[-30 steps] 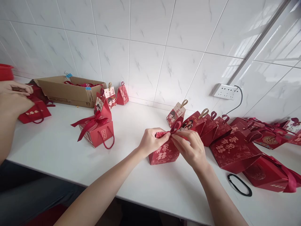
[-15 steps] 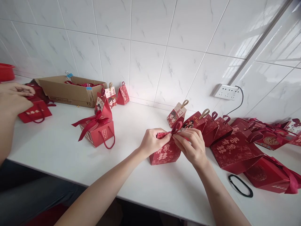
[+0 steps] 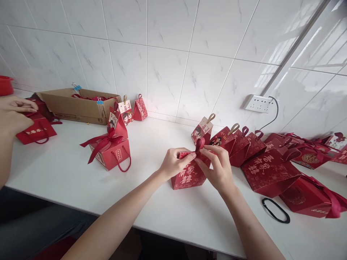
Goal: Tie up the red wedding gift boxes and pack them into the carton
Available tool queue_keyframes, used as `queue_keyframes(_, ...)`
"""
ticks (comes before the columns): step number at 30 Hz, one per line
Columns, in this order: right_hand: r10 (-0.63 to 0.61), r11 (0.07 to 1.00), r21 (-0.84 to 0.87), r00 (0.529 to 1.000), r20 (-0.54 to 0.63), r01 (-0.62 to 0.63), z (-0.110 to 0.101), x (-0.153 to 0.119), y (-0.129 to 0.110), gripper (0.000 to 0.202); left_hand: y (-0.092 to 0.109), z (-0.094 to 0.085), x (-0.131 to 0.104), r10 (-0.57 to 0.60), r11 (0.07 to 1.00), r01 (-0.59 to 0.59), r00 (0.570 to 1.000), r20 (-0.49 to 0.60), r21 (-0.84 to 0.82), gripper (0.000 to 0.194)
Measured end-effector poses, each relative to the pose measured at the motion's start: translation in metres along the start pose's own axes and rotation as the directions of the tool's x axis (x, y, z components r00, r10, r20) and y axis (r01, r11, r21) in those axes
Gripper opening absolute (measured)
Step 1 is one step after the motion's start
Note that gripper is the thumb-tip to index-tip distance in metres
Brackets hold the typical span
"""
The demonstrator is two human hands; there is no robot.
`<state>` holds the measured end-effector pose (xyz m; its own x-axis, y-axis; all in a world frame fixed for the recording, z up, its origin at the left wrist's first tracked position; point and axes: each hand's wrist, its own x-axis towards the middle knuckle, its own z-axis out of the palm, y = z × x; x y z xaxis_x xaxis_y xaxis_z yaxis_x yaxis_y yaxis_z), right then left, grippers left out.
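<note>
In the head view, the red box (image 3: 187, 177) is standing on the bench (image 3: 168, 213), five o'clock from centre. The left hand (image 3: 175, 162) is pinching its top, grip closed; the right hand (image 3: 220, 166) is touching the ribbon loop's (image 3: 200, 143) base, its closure unclear.

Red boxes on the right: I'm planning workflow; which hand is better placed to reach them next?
Probably the right hand: it is nearer those red boxes, while the left hand is across the ribbon loop. Both are at its base.
</note>
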<state>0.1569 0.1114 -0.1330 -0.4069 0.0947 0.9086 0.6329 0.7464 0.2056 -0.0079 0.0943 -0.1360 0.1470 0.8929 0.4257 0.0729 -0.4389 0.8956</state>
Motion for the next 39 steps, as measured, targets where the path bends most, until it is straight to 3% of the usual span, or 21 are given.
queue_keyframes(13,0.012,0.996,0.093,0.999,-0.033,-0.009,-0.002,-0.004,0.0,0.022,0.003,0.0,-0.001,0.001,1.0,-0.001,1.0,0.015,0.013,0.026)
queue_keyframes(16,0.107,0.988,0.121,0.991,-0.075,-0.097,-0.002,-0.003,-0.001,0.02,0.003,0.001,-0.001,-0.021,1.0,0.021,1.0,0.013,-0.012,0.026)
queue_keyframes(18,0.235,0.964,0.152,0.967,-0.101,-0.218,-0.003,-0.003,-0.002,0.016,0.004,0.0,-0.001,-0.038,0.998,0.04,0.999,0.032,-0.044,0.026)
queue_keyframes(21,0.507,0.84,0.267,0.859,-0.078,-0.472,-0.006,-0.001,-0.003,0.008,0.004,0.0,-0.002,-0.06,0.993,0.068,0.995,0.083,-0.096,0.027)
queue_keyframes(24,0.745,0.586,0.454,0.667,0.024,-0.671,-0.01,0.003,-0.002,0.015,0.004,0.0,-0.003,-0.088,0.988,0.102,0.989,0.118,-0.112,0.028)
queue_keyframes(27,0.854,0.301,0.63,0.497,0.156,-0.716,-0.012,0.007,0.003,0.023,0.002,0.0,-0.003,-0.117,0.985,0.132,0.985,0.125,-0.116,0.031)
queue_keyframes(31,0.905,-0.014,0.762,0.316,0.286,-0.647,-0.012,0.009,0.014,0.023,-0.001,0.0,-0.002,-0.092,0.98,0.107,0.991,0.095,-0.17,0.032)
queue_keyframes(33,0.926,-0.076,0.796,0.253,0.279,-0.6,-0.013,0.009,0.019,0.024,-0.002,-0.001,-0.001,-0.079,0.978,0.091,0.994,0.069,-0.185,0.031)
queue_keyframes(35,0.949,-0.071,0.819,0.213,0.231,-0.569,-0.014,0.008,0.024,0.025,-0.003,-0.002,0.0,-0.076,0.98,0.085,0.996,0.055,-0.178,0.03)
queue_keyframes(39,0.974,0.057,0.773,0.206,0.096,-0.631,-0.021,0.003,0.035,0.022,-0.005,-0.005,0.002,-0.082,0.981,0.09,0.995,0.053,-0.172,0.03)
